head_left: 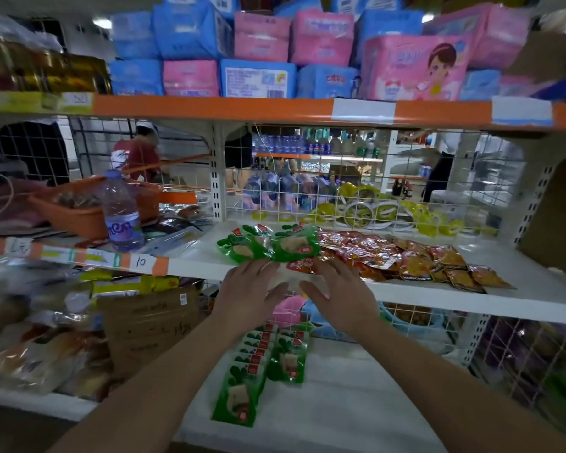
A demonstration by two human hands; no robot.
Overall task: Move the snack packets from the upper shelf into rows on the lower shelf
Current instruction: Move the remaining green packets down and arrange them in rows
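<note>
- Head view: my left hand (247, 294) and right hand (339, 297) are flat with straight fingers, holding nothing, at the white upper shelf (536, 282) lip.
- Glossy green plastic snack packets (270, 246) are heaped just beyond my fingertips, left hand nearer; contact unclear because of blur.
- Finished green rows (262, 361) run front to back on the white lower shelf (356, 403), directly below.

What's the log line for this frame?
left hand: open, at upper shelf edge, by green packets | right hand: open, near red packets | lower shelf: two green rows started
</note>
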